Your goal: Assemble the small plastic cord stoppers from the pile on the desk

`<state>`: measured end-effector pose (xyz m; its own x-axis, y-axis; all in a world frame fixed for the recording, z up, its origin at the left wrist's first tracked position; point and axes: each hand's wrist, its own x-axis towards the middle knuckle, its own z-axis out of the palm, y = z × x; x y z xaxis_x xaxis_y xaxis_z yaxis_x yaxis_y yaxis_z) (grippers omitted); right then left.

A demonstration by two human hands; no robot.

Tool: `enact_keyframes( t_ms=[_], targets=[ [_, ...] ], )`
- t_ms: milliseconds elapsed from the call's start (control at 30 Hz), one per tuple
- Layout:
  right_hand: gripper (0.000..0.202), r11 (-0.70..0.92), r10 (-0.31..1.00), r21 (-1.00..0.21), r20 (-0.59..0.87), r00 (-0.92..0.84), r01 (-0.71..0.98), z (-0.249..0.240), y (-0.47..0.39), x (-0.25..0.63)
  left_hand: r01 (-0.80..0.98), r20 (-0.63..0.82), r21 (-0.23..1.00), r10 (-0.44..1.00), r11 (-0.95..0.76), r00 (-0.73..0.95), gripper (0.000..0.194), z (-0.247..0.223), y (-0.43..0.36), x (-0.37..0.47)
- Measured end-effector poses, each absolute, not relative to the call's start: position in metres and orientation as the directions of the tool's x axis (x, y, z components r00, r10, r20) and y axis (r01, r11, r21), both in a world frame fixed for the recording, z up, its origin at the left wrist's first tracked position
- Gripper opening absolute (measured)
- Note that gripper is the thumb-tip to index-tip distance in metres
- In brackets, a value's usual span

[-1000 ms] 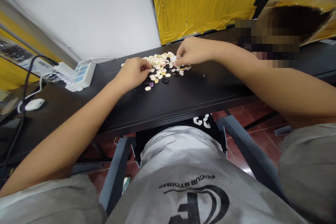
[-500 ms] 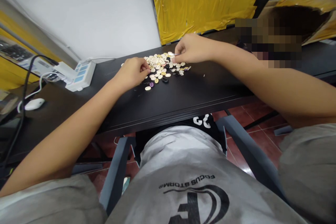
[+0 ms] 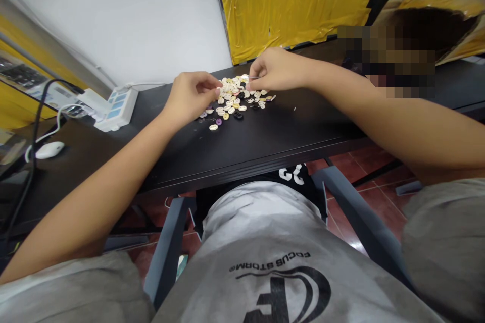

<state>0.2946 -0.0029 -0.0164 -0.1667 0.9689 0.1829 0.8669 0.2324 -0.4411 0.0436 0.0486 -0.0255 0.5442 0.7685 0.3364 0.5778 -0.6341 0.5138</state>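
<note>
A loose pile of small oval buttons [image 3: 231, 96], mostly cream and white with a few black, yellow and purple ones, lies on the dark table. My left hand [image 3: 191, 93] is at the pile's left side, its thumb and fingertips brought close around what looks like a pale button, mostly hidden. On the far right side of the pile, my right hand [image 3: 275, 70] pinches a thin, light needle-like rod [image 3: 253, 77] that points left over the buttons. Its tip is too small to make out. A purple button [image 3: 219, 121] and a cream button [image 3: 213, 127] lie at the near edge.
A white power strip [image 3: 117, 108] with plugs and cables stands on the table to the left, near a white mouse [image 3: 50, 150]. Behind the table are a white wall and yellow sheeting [image 3: 291, 5]. Another person's head, blurred, is at the right. Chair armrests flank my body.
My left hand has lifted and turned slightly up and left, uncovering buttons on the pile's left side; its thumb and fingers now show more clearly. My right hand has barely shifted left.
</note>
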Motion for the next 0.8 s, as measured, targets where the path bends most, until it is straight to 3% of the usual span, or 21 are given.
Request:
enact_keyframes(
  t_ms=[133, 267, 800],
  targets=[
    [0.026, 0.285, 0.958, -0.538, 0.190, -0.216, 0.793, -0.015, -0.009, 0.286, 0.450, 0.356, 0.653, 0.771, -0.609, 0.527, 0.011, -0.029, 0.045, 0.052],
    [0.024, 0.360, 0.933, -0.587, 0.226, -0.280, 0.725, -0.013, -0.019, 0.274, 0.375, 0.351, 0.718, 0.770, -0.586, 0.532, 0.008, -0.030, 0.036, 0.058],
    [0.019, 0.345, 0.938, -0.575, 0.229, -0.259, 0.742, -0.008, -0.026, 0.269, 0.389, 0.359, 0.701, 0.767, -0.597, 0.531, 0.014, -0.033, 0.034, 0.060]
  ],
)
